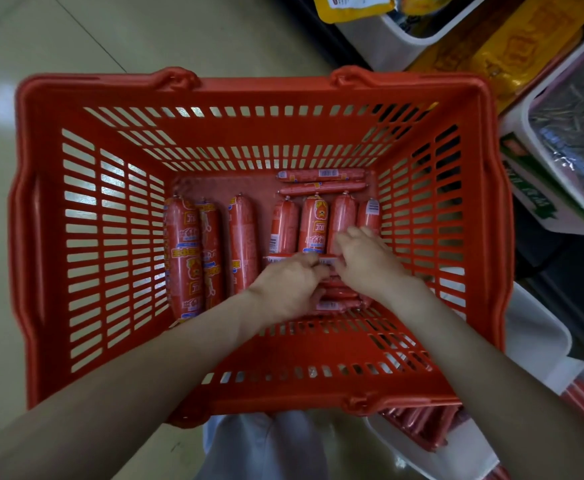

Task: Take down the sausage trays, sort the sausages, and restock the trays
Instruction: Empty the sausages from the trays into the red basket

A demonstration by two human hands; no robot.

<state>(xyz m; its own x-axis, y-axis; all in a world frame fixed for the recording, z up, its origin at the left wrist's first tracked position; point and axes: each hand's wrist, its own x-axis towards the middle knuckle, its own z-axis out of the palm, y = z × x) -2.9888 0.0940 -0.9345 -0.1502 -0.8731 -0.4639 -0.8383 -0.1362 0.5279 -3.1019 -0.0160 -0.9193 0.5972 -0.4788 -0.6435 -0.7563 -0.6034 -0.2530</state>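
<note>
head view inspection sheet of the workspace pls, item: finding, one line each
surface: pale glossy floor, with the red basket over it.
job's things: in the basket, long sausages at left, short sausages at right, thin sausages crosswise at the far end and under the hands; white tray with more sausages to the basket's right.
clutter: nothing seen.
grippers: left hand pinches thin sausages; right hand lies over them, grip unclear.
cables: nothing seen.
surroundings: white shelf bins holding packets, upper right.
</note>
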